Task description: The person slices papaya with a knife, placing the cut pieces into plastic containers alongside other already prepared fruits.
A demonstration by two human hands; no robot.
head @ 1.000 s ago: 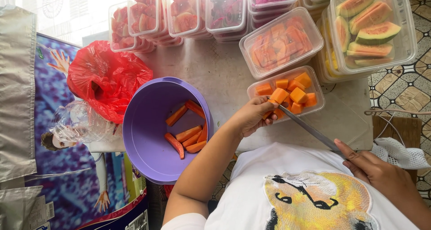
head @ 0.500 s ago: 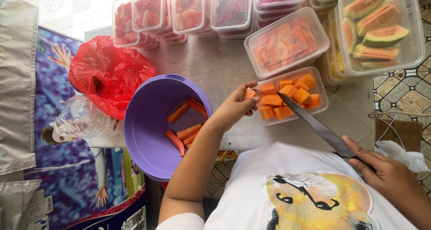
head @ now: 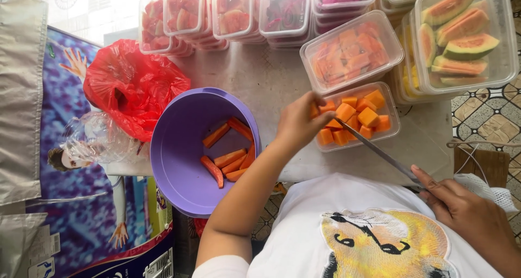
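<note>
Papaya cubes (head: 355, 118), soft and slick, fill the clear tub (head: 392, 127) at two o'clock of the purple bowl (head: 179, 147); my left hand (head: 298, 123) pinches one lightly by its flat sides, my right hand (head: 467, 215) grips the knife (head: 374, 150).

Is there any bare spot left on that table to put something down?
Yes: bare tabletop lies between the red plastic bag, the purple bowl and the lidded box of orange fruit. A narrower strip runs beside the knife. The back row of stacked fruit boxes and the right corner are crowded.
</note>
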